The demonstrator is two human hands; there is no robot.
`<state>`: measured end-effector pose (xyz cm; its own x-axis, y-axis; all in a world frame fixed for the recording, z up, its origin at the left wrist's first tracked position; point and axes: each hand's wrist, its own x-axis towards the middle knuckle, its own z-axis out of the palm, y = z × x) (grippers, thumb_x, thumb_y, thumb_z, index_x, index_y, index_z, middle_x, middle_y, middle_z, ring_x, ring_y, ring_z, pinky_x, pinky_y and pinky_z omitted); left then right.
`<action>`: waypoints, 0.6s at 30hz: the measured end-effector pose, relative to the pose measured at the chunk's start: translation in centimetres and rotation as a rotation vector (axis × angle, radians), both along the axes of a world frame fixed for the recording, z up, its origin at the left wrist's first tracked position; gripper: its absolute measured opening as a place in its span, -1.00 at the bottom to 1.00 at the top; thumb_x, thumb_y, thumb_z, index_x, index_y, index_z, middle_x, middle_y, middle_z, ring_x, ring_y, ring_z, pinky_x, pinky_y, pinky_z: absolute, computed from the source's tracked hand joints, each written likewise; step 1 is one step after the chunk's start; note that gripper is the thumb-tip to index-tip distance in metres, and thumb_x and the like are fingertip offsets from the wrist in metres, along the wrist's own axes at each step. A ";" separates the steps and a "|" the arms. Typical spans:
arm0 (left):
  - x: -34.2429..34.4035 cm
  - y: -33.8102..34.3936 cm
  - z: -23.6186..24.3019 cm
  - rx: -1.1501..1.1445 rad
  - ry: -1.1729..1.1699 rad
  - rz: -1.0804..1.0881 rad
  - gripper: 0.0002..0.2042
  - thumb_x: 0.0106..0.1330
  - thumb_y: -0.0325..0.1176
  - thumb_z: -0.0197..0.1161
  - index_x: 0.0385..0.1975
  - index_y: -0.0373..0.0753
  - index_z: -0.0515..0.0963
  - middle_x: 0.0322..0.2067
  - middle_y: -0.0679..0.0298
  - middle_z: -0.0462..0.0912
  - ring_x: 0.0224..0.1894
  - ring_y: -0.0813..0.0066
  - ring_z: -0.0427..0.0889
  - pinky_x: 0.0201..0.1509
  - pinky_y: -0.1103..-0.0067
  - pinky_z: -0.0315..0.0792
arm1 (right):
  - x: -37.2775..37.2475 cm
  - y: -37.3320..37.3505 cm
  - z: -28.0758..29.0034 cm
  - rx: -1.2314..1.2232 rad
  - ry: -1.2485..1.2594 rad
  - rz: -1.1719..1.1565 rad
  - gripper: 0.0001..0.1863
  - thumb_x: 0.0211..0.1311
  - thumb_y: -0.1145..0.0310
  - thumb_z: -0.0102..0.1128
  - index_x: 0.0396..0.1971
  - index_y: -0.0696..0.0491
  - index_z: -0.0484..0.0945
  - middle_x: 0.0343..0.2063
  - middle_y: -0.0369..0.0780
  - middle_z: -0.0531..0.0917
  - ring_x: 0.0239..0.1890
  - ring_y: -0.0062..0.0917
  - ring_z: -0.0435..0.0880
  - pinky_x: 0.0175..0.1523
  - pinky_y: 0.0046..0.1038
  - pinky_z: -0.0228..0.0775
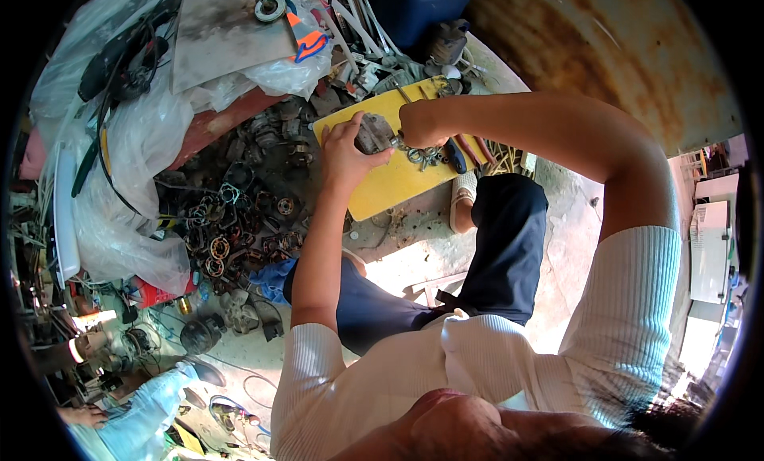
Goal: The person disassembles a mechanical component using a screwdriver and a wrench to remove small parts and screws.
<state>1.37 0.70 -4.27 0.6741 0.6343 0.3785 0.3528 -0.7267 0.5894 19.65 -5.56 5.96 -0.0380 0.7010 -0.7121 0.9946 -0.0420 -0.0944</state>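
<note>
- Gripping grey part (374, 134) in left hand (344, 152), over yellow board (383, 192).
- Right hand (423, 124) fisted just beside it; can't tell if I hold anything there.
- Step, I'd guess: working its right end; next move calls for firm left bracing.
- No brand or label I can read.

Dull metal part (372, 134), glossy crinkled plastic sheeting (147, 158)

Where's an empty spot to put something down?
The yellow board looks bare along its lower edge, below the metal part in the left hand. The floor is mostly bare right of the right knee. It's crowded around the dark-handled tool, and left of the left forearm, in the heap of parts.
</note>
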 end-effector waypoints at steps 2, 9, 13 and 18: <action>0.1 -0.1 0.1 0.023 -0.008 0.006 -0.14 -0.19 0.06 0.58 0.20 -0.20 0.50 -0.06 0.00 0.65 0.07 0.06 0.59 0.38 0.16 0.23 | -0.2 -0.8 0.1 0.087 -0.043 0.109 -0.90 -0.02 0.51 0.17 -0.51 0.21 0.63 -0.55 -0.02 0.64 -0.45 -0.20 0.64 -0.40 -0.26 0.46; 0.1 -0.2 -0.3 0.037 -0.023 0.020 -0.15 -0.21 0.05 0.59 0.17 -0.20 0.53 -0.07 0.01 0.64 0.07 0.01 0.55 0.30 0.24 0.35 | -2.2 -4.0 1.0 0.305 -0.011 -0.105 -0.85 -0.14 0.53 0.23 -0.51 0.24 0.70 -0.55 0.02 0.71 -0.38 -0.07 0.76 -0.34 -0.18 0.58; -0.1 -0.2 -0.3 -0.020 -0.033 0.016 -0.15 -0.23 0.06 0.59 0.16 -0.20 0.55 -0.05 0.00 0.63 0.09 -0.01 0.53 0.28 0.24 0.37 | -3.1 -4.7 1.9 0.315 -0.031 -0.206 -0.79 -0.18 0.54 0.27 -0.43 0.26 0.69 -0.51 0.08 0.71 -0.35 -0.02 0.76 -0.32 -0.17 0.59; 0.0 -0.1 -0.3 -0.043 -0.039 0.001 -0.15 -0.24 0.04 0.60 0.15 -0.20 0.56 -0.04 0.00 0.62 0.09 0.00 0.52 0.26 0.25 0.40 | -3.8 -5.5 2.2 0.320 -0.070 -0.259 -0.71 -0.19 0.54 0.37 -0.34 0.28 0.69 -0.43 0.10 0.72 -0.28 -0.03 0.77 -0.27 -0.18 0.61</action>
<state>1.34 0.64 -4.59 0.6587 0.6514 0.3766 0.3300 -0.6999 0.6335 15.89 -11.04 8.16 0.2094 0.8676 -0.4510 0.9596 -0.2710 -0.0758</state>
